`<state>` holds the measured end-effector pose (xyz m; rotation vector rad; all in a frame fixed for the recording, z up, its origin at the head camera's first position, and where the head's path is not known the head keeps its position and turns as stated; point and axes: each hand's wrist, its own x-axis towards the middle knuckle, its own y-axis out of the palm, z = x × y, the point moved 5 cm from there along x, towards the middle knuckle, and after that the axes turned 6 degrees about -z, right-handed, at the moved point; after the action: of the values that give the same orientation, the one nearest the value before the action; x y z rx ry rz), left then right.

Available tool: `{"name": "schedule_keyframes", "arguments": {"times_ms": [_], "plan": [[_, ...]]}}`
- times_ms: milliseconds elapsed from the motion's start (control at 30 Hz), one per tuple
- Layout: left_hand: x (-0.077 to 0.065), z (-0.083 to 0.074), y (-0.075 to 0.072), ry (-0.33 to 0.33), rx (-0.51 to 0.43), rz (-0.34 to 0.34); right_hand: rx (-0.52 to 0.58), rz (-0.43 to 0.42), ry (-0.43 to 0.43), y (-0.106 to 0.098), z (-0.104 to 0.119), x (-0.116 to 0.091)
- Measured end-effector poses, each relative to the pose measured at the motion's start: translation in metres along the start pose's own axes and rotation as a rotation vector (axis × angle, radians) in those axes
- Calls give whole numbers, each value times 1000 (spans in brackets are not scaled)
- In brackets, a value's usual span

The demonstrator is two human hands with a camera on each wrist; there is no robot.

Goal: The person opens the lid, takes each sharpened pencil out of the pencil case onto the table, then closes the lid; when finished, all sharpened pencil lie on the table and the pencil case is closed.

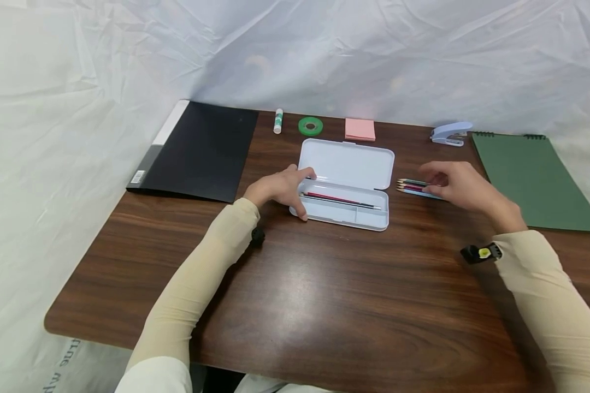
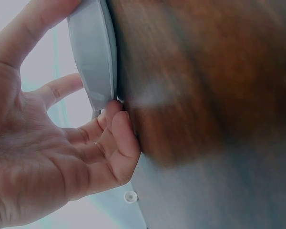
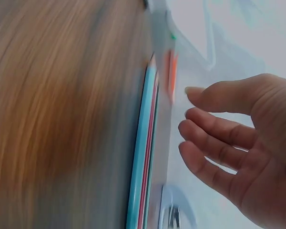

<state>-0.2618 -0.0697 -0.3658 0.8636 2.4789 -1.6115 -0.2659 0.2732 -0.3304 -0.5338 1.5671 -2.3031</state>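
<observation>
The largest thing here is the table [image 1: 314,289], brown like dark wood, and a white sheet [image 1: 128,60] hangs behind it. On its left part lies a black folder [image 1: 206,150] with a white strip along one side. On the right part lies a green notebook [image 1: 536,180], its rings toward the far edge.

Between these two, nearer to the far edge, is a white pencil case [image 1: 371,216]. Its lid [image 1: 346,161] is opened backward. The person's left hand [image 1: 284,188] is at the left end of the case; thumb and forefinger are spread across this end and grip it. The right hand [image 1: 457,183] is above the table between the case and the notebook. Its fingers are softly bent, with a gap between them and the thumb, and they pinch nothing.

Behind are smaller things: a pale blue stapler [image 1: 449,134] near the notebook, pink sticky notes [image 1: 360,130] just behind the lid, and a roll of green tape [image 1: 302,126].

The coloured pencils [image 1: 413,188] lie together on the table, just right of the case, partly under the right hand, with their tips toward the case. Red and black pencils [image 1: 341,200] lie lengthwise inside the case; how many, I cannot tell. Beside the tape is a small glue stick [image 1: 278,121], white and green.
</observation>
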Motion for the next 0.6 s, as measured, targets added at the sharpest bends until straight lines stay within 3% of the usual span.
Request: {"name": "schedule_keyframes", "arguments": {"times_ms": [333, 600], "plan": [[-1, 1, 1, -3, 0, -2, 175, 8, -138, 25, 55, 28], [-1, 1, 1, -6, 10, 1, 286, 216, -224, 54, 99, 45]]}}
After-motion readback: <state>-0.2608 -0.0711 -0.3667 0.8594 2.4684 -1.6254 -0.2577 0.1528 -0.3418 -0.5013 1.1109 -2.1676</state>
